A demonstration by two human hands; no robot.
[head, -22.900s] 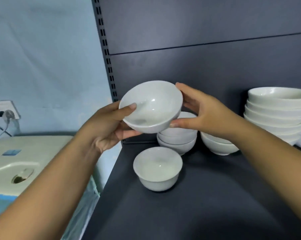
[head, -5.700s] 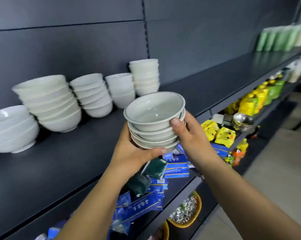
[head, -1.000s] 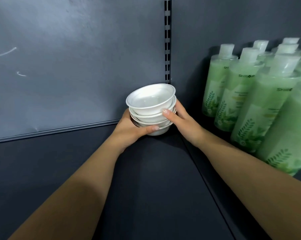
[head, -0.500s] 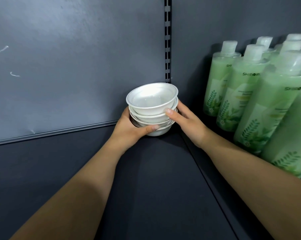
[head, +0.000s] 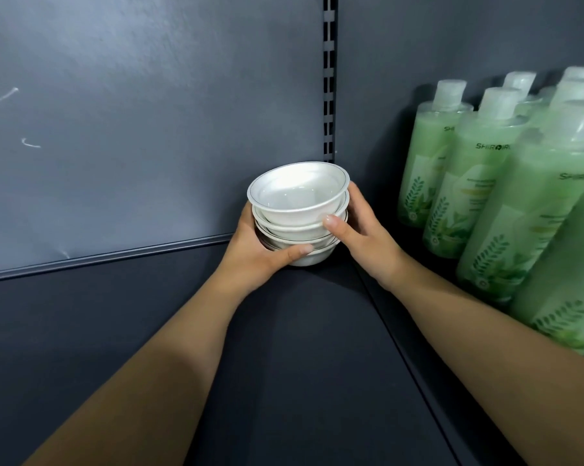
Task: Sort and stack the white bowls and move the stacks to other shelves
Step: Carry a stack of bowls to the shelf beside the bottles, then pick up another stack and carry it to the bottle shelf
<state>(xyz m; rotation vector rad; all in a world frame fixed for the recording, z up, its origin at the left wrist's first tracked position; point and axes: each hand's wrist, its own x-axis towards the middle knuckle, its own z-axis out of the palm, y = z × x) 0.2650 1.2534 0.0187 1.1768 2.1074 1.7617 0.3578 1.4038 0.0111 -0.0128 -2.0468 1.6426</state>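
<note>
Glossy ceramic against matt metal
The white bowls (head: 295,196) look glazed and smooth; the dark shelf (head: 300,364) and back panel (head: 149,129) are matt painted metal, scuffed; the green bottles (head: 478,196) are translucent plastic.

Left hand (head: 250,253) partly hides lower bowls (head: 299,234)

Dim, soft light, brightest on the upper-left panel (head: 116,95); right-edge bottles (head: 525,203) look blurred and stretched.

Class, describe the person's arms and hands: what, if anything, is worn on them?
Both arms are bare as far as the frame shows, with no sleeves. The left hand and right hand wear no gloves; no rings, watch or bracelets show. The visible thumbnails are short and unpainted.
</note>
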